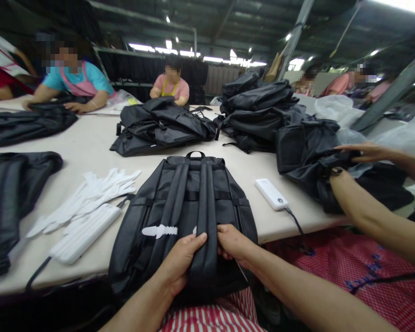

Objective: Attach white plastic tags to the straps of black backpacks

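A black backpack [190, 196] lies at the table's front edge, its two shoulder straps facing up and its top handle pointing away from me. My left hand [181, 256] grips the right-hand shoulder strap [204, 249], thumb on top. Just right of that strap, my right hand [230, 240] has its fingers curled in against the strap's edge; the fingertips are partly hidden, and I cannot make out what they pinch. A white notched strip [159, 231] lies across the left strap, and a small bit of white shows by my left thumb.
White strips [97, 193] are heaped left of the backpack, beside a white power bank [86, 233] with a cable. Another power bank [271, 193] lies right. Black bags [162, 122] are piled behind. A co-worker's hands [346, 161] handle a black bag [306, 152] at right.
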Available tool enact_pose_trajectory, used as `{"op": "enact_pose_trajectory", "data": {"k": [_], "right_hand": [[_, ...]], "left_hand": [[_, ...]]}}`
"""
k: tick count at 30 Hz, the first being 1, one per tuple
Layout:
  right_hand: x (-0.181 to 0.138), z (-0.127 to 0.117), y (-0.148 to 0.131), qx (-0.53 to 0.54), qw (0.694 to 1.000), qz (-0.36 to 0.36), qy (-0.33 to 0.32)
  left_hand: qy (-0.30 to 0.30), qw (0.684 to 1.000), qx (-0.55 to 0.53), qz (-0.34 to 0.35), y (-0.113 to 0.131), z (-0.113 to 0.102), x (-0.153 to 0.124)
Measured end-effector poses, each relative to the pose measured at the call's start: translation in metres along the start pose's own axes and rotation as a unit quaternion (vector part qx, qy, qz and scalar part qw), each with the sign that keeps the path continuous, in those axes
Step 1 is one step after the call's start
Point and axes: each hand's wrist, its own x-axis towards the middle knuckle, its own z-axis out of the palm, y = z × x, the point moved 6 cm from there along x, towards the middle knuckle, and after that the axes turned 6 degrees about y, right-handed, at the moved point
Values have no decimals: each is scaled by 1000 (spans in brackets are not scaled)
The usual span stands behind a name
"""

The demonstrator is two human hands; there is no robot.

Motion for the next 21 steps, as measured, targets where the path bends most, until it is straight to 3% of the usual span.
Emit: {"op": "enact_pose_trajectory", "data": {"k": [6, 9, 12, 16, 21], "right_hand": [[5, 1, 5, 121, 989, 45, -68], [8, 3, 6, 148, 985, 44, -80], [11, 6, 6, 158, 982, 56, -91], [8, 3, 3, 57, 994, 48, -79], [-3, -11, 3, -140, 988, -28, -50]], "left_hand": [[43, 999, -19, 13, -10, -7, 4], [93, 995, -13, 20, -12, -15, 6], [99, 995, -20, 14, -11, -16, 7], [82, 996, -21, 39, -7, -12, 6], [81, 996, -17, 32, -9, -12, 7]]}}
